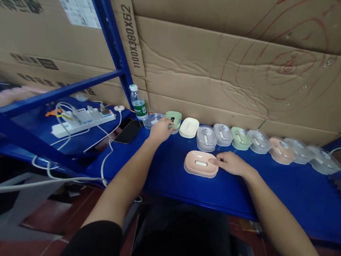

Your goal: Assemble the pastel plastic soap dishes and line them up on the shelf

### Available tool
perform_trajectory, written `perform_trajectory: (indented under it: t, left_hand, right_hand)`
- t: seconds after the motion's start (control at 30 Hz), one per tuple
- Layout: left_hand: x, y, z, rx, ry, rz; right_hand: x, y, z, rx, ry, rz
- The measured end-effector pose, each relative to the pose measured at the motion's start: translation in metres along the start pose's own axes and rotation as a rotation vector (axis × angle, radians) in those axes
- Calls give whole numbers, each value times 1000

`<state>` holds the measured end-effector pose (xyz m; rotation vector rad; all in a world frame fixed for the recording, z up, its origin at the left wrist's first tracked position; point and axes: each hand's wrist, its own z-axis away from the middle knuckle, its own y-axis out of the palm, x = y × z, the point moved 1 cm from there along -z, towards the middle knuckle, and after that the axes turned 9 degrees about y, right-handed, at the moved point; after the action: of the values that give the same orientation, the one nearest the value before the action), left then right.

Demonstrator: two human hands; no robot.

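On the blue table a pink oval dish [199, 157] with a white strip in its middle lies near the front. My right hand [230, 162] pinches the dish's right end between thumb and fingers. Farther back, my left hand [161, 130] reaches to a green box [173, 115], its fingers at the front edge; what they hold, if anything, is hidden. A clear lid [151, 121] lies to the left of that box, partly behind my left hand. Just right of the green box stands a cream dish [189, 127].
Several lidded boxes, among them a grey one [206, 138] and a pink one [282, 150], line the back. At left are a water bottle [139, 105], a black phone [128, 131] and a white power strip [83, 123] with cables. Cardboard [194, 66] stands behind.
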<state>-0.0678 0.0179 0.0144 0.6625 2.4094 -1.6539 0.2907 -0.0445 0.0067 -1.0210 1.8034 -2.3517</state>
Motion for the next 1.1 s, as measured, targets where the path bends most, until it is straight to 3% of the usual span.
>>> perform_trajectory:
  t: [0.23,0.4,0.5,0.6,0.77,0.83,1.1]
  left_hand:
    - [1,0,-1,-81,71,76]
    - [22,-21,-1,-247,-21,78]
    - [35,-32,-1,-273,-61,70]
    - [32,-31,-1,-201,28,112]
    - [8,-10,1,93,178,-18]
    - [4,-5,2,151,183,-84]
    - [5,-7,0,86,91,-97]
  right_hand:
    - [4,-2,2,-1,6,20]
    - [3,-2,2,9,8,14]
    - [2,-1,1,15,18,15]
    - [3,-1,1,9,25,8]
    - [6,-3,3,1,7,10]
    - [5,-3,3,2,7,27]
    - [2,-2,2,15,5,24]
